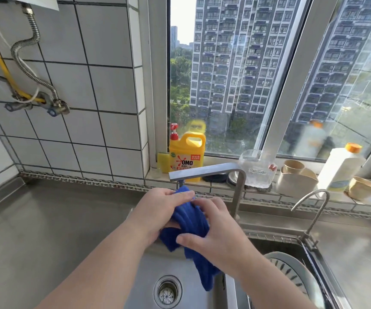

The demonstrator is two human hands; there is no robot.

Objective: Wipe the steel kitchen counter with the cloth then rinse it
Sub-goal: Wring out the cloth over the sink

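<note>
The bunched blue microfibre cloth (pixel 190 221) hangs over the steel sink basin (pixel 144 277), directly under the square steel tap spout (pixel 202 172). The left hand (pixel 157 210) grasps its upper part, fingers (pixel 184 194) curled over the top; the right hand (pixel 215 228) clasps its right side, tail dangling below. Brushed steel tabletop (pixel 46 219) lies left.
</note>
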